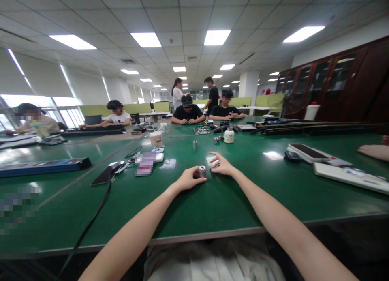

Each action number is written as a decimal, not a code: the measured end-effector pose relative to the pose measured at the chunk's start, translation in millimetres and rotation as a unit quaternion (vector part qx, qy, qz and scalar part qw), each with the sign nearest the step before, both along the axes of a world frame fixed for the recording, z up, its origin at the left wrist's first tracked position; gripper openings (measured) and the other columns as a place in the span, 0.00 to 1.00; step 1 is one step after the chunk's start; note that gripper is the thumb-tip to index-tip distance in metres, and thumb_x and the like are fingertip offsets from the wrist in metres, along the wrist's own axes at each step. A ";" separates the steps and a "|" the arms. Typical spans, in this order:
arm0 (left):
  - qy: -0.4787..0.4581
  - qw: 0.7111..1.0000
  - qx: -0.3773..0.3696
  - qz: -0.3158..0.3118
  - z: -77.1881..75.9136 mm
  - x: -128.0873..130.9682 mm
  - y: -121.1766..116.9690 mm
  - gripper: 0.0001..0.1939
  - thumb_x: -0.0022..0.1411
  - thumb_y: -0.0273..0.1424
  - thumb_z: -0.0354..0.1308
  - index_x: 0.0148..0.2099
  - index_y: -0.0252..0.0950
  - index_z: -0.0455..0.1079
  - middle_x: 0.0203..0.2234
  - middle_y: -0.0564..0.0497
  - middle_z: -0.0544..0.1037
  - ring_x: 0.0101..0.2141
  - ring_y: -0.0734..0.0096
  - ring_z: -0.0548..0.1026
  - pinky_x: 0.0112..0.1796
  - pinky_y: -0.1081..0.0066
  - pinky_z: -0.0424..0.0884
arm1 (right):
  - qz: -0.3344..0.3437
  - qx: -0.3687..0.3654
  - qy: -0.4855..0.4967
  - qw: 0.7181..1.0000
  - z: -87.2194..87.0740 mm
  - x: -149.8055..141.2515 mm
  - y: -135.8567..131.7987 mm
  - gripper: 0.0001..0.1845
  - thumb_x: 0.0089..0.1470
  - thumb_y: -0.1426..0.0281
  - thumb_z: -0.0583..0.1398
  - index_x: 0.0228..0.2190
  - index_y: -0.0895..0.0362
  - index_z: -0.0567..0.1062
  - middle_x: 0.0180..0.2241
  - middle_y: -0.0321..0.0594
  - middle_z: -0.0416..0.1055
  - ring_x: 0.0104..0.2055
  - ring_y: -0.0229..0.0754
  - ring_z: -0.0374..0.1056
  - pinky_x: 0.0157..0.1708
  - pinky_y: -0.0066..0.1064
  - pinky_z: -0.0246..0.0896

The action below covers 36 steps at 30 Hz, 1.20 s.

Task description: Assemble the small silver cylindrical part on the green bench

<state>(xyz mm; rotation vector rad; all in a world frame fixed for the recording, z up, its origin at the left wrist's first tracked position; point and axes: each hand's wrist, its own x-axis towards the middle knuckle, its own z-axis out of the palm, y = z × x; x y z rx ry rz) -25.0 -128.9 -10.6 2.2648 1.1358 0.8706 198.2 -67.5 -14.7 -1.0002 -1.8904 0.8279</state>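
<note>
My left hand (pixel 190 179) is wrapped round a small grey metal cylinder (pixel 202 172) with a hole or knob on its top. The cylinder stands upright at the green table's surface, thumb in front and fingers behind. Just to its right, my right hand (pixel 221 165) has its fingers apart and curved, with nothing in them that I can see. A gap lies between those fingers and the cylinder. A second, similar metal cylinder (pixel 195 144) stands upright on the table beyond my hands.
Left of my hands lie a phone-like dark slab (pixel 103 174), a cable and a white case (pixel 159 157). Farther off are a paper cup (pixel 157 139), a white jar (pixel 229 136) and a circuit board (pixel 201 130). White devices (pixel 349 176) and another person's hand (pixel 375 151) are at right.
</note>
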 end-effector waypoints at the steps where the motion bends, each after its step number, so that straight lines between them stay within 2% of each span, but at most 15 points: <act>1: 0.000 1.000 0.002 0.000 -0.2 -0.1 0.1 0.22 0.52 0.43 0.63 0.46 0.34 0.71 0.36 0.48 0.78 0.36 0.65 0.75 0.40 0.68 0.71 | -0.002 0.003 0.000 1.000 -0.1 -0.2 0.0 0.47 0.34 0.81 0.65 0.57 0.52 0.59 0.38 0.37 0.66 0.27 0.30 0.69 0.29 0.26 0.68; 10: 0.002 1.000 -0.003 0.003 -1.2 -0.4 1.4 0.22 0.52 0.43 0.63 0.45 0.34 0.71 0.35 0.48 0.78 0.35 0.66 0.75 0.39 0.68 0.71 | 0.002 -0.006 0.013 1.000 -3.0 -1.2 1.9 0.46 0.35 0.81 0.64 0.57 0.52 0.59 0.39 0.37 0.66 0.25 0.29 0.69 0.30 0.27 0.69; 19: 0.000 1.000 -0.001 0.001 -3.2 -0.5 2.9 0.23 0.52 0.44 0.63 0.46 0.35 0.71 0.36 0.48 0.78 0.36 0.66 0.75 0.39 0.68 0.71 | -0.003 0.008 0.022 1.000 1.2 -2.1 0.4 0.46 0.35 0.80 0.64 0.57 0.52 0.59 0.39 0.37 0.66 0.25 0.30 0.69 0.31 0.28 0.69; 23: -0.002 1.000 -0.003 -0.001 -3.3 -0.3 3.0 0.23 0.52 0.44 0.63 0.46 0.34 0.70 0.37 0.48 0.78 0.36 0.66 0.75 0.39 0.68 0.71 | -0.012 0.022 0.045 0.999 11.0 -2.4 -3.3 0.46 0.36 0.78 0.64 0.58 0.51 0.58 0.39 0.38 0.67 0.26 0.31 0.70 0.32 0.30 0.70; 27: -0.002 1.000 -0.004 0.000 -3.4 0.0 3.3 0.23 0.53 0.43 0.63 0.46 0.34 0.70 0.36 0.47 0.78 0.36 0.65 0.75 0.39 0.68 0.71 | -0.011 0.048 0.072 0.996 29.4 -8.2 -15.9 0.47 0.37 0.76 0.66 0.59 0.51 0.57 0.41 0.41 0.68 0.28 0.34 0.71 0.35 0.32 0.71; 31: 0.000 1.000 -0.002 0.002 -5.3 -0.6 5.4 0.24 0.52 0.43 0.63 0.47 0.34 0.70 0.36 0.47 0.78 0.36 0.65 0.75 0.39 0.67 0.71 | 0.029 0.062 0.099 0.993 43.1 -20.4 -30.2 0.47 0.39 0.74 0.66 0.59 0.51 0.55 0.42 0.41 0.68 0.32 0.36 0.72 0.38 0.34 0.71; 36: 0.002 1.000 0.006 -0.009 -7.1 -1.6 7.8 0.25 0.53 0.44 0.63 0.48 0.34 0.69 0.37 0.47 0.78 0.36 0.64 0.75 0.39 0.67 0.71 | 0.068 0.071 0.085 0.991 46.5 -32.4 -40.7 0.46 0.39 0.75 0.66 0.59 0.51 0.56 0.42 0.41 0.68 0.31 0.35 0.72 0.38 0.35 0.71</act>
